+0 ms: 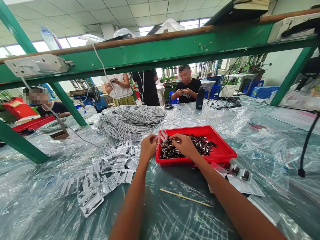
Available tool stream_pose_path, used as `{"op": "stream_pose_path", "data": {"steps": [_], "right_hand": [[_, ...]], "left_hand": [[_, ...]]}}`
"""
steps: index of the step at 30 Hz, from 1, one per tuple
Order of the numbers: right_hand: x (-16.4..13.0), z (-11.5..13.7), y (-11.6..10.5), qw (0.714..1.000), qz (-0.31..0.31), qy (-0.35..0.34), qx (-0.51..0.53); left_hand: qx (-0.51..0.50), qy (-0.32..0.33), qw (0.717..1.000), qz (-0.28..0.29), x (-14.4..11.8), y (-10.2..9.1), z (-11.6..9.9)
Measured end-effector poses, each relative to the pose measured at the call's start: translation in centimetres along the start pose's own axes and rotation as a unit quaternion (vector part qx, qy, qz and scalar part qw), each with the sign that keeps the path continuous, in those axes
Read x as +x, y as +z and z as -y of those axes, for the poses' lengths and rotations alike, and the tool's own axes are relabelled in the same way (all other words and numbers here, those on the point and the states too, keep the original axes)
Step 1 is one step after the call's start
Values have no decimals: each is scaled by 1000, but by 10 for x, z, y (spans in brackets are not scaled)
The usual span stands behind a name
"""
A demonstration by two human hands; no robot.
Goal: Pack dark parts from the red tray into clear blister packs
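Clear plastic sheeting [250,123] covers the surface [172,181], a fat coil of grey cable [130,120] lying beyond the red tray [221,151] of small dark parts [203,146]. From where I stand, the left hand [149,145] pinches a little red-striped bag [163,136] over the tray's left end; the right hand [183,144] sits just beside it, fingertips drawn together, though I cannot tell whether they grip anything. Flat packets [107,185] spread left of the tray, and a thin stick [186,197] lies in front.
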State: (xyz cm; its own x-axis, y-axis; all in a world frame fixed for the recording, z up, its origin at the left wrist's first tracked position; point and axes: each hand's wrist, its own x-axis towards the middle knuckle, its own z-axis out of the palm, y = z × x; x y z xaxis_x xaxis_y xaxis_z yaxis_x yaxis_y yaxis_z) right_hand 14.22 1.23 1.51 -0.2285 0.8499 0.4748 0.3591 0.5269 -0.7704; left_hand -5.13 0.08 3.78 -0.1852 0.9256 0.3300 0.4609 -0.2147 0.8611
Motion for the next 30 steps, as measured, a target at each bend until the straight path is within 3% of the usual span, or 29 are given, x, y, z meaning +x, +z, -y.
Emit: {"op": "stream_pose_path", "data": {"steps": [4,6,9,11,13,15,17,19,21,22,24,26,30], "right_hand": [[9,10,-16,994,-53,-33,-85],[8,23,-23,991,-31,-41,-120],[-15,48,-19,968,164,-44,-186],[-47,62,-6,913,304,-39,-268],[-85,70,9,856,359,-33,-370],[-121,75,17,829,349,-63,-432],[-152,77,10,822,349,-106,-438],[-179,82,-13,829,357,-115,-415],[-206,91,-48,850,342,-62,-397],[-220,95,-67,865,321,-21,-385],[-251,103,-104,900,251,53,-351],[-284,106,-132,933,177,106,-295],[-338,91,-164,962,29,163,-216]], "left_hand": [[215,15,971,-101,10,-31,4],[270,33,949,-161,11,-43,5],[286,73,934,-202,9,-51,-1],[277,85,941,-173,9,-50,-10],[260,94,952,-131,9,-44,-21],[227,122,963,-76,6,-30,-33],[189,173,966,17,-7,-5,-47],[173,232,946,146,-36,29,-60],[203,268,903,267,-76,68,-70],[229,267,888,296,-98,86,-73],[298,231,881,287,-135,117,-76],[349,207,871,277,-155,136,-74],[376,191,863,278,-156,142,-66]]}}
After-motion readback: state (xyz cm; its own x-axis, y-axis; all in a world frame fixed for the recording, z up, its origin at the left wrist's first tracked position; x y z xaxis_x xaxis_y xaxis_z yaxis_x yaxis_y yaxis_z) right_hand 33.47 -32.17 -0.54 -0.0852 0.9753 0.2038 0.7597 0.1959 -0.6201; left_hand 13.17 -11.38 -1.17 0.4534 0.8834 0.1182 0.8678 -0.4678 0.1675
